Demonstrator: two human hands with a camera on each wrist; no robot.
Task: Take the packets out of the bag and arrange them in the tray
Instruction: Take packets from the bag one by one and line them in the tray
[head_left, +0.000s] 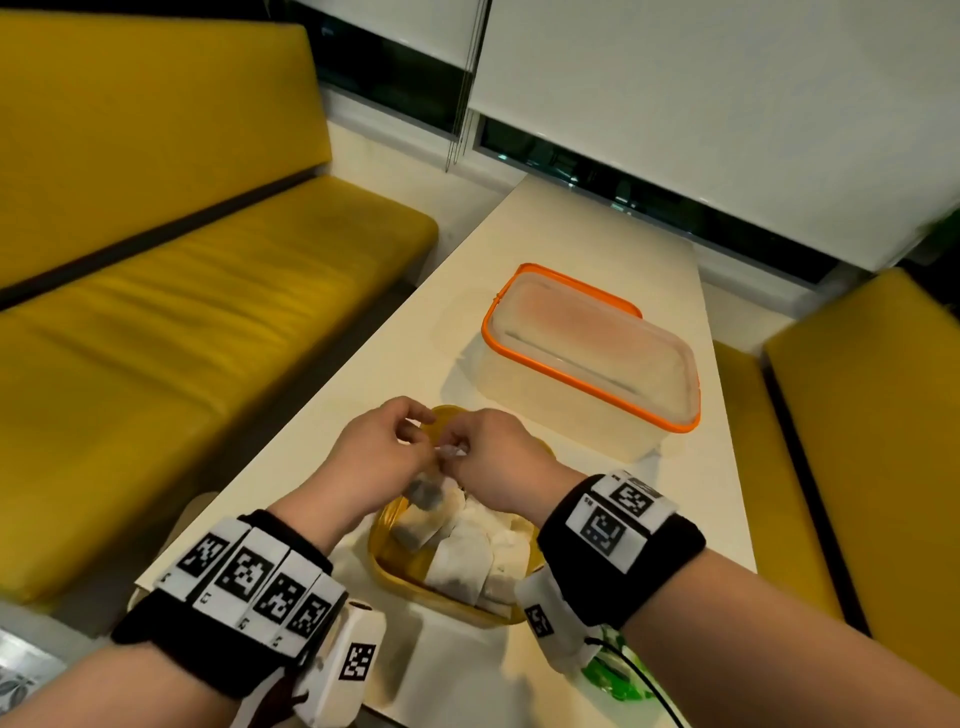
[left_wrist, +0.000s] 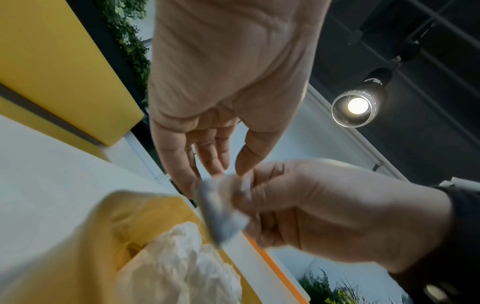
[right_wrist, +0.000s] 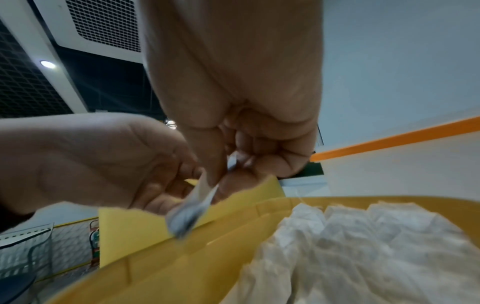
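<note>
My right hand (head_left: 498, 457) and left hand (head_left: 374, 457) both pinch one grey packet (head_left: 427, 493) above a yellow tray (head_left: 387, 564) holding white packets (head_left: 478, 556); behind sits a clear orange-rimmed tub (head_left: 587, 358).

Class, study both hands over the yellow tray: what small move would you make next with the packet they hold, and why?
Probably lower the packet into the bare near-left part of the yellow tray and release it. Both the left hand and right hand pinch its top above the tray, and white packets already lie side by side there.
</note>
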